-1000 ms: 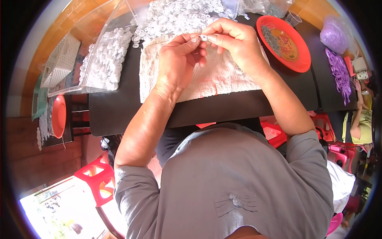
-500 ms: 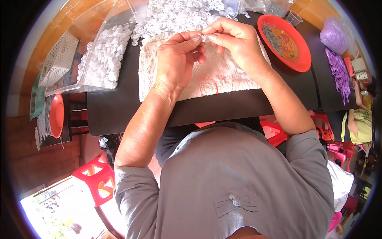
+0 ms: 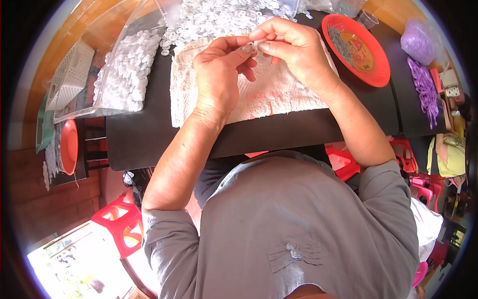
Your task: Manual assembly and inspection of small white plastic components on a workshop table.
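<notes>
Above a cream towel, my left hand and my right hand meet at their fingertips. Between the left thumb and index finger is a small white plastic piece, mostly hidden by the fingers. The right thumb and index finger pinch close against the same piece. Whether they also hold some tiny part is too small to tell. Just beyond the hands lies a heap of similar white ring-like plastic pieces.
At left, a clear plastic bin holds more white pieces, beside a white perforated basket. A red oval tray with small grey metal bits lies at right. Farther right are purple cords and a purple bag. A red stool stands lower left.
Both hands remain together over the towel, with the fingertips shifted slightly. The right fingers have closed in over the white piece, which shows less now. The whole view has shifted a little.
</notes>
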### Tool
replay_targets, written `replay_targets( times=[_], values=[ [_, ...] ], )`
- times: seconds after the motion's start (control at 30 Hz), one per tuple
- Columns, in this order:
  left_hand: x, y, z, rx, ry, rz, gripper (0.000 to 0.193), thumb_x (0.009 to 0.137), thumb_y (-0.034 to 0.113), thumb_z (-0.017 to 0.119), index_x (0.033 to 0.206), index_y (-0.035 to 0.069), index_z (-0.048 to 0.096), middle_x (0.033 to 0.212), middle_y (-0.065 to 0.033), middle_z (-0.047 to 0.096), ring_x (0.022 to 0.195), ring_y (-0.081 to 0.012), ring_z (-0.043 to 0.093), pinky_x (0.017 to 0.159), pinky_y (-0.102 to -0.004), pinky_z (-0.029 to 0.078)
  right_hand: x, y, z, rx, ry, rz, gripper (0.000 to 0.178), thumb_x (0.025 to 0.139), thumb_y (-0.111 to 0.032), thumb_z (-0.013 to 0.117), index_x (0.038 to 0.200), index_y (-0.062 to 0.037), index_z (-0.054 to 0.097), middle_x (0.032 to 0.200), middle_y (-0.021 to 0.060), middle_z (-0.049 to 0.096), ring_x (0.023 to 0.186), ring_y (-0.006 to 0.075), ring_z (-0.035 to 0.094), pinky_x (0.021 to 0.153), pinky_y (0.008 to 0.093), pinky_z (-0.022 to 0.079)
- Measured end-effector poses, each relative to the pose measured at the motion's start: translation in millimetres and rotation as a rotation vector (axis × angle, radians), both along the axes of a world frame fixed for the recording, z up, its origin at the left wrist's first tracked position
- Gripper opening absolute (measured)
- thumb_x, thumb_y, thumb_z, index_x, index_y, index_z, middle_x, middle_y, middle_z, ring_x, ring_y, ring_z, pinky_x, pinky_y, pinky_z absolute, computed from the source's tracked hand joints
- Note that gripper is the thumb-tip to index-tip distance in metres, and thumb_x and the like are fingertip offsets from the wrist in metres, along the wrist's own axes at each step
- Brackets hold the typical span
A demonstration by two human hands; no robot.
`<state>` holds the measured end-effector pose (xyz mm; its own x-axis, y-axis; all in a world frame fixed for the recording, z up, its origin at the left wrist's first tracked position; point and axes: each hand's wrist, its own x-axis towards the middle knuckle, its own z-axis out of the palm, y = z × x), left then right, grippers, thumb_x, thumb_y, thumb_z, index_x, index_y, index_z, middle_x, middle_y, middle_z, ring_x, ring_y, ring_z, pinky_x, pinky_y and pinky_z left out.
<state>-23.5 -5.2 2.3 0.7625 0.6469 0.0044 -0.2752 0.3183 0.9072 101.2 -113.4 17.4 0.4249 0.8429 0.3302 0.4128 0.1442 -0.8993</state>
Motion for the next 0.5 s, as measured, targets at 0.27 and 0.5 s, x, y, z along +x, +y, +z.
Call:
replay_targets(
  times=[0.27,0.5],
  values=[
    [-1,-3,1,0.048,0.034,0.027,0.011,0.085,-0.005,0.060,0.095,-0.007,0.062,0.075,-0.0108,0.063,0.059,-0.0132,0.058,0.050,-0.0247,0.047,-4,0,0,0.068,-0.170,-0.042,0.012,0.085,0.003,0.060,0.093,-0.0017,0.067,0.086,-0.0005,0.067,0.070,0.0038,0.056,0.061,0.0190,0.046],
    [-4,-7,2,0.110,0.049,0.094,0.007,0.083,-0.005,0.061,0.090,-0.005,0.062,0.072,-0.0080,0.062,0.056,-0.0105,0.054,0.047,-0.0227,0.043,-16,4,-6,0.207,-0.293,-0.071,0.015,0.082,0.009,0.057,0.090,-0.0002,0.066,0.081,0.0002,0.066,0.067,0.0045,0.055,0.059,0.0192,0.045]
  ],
)
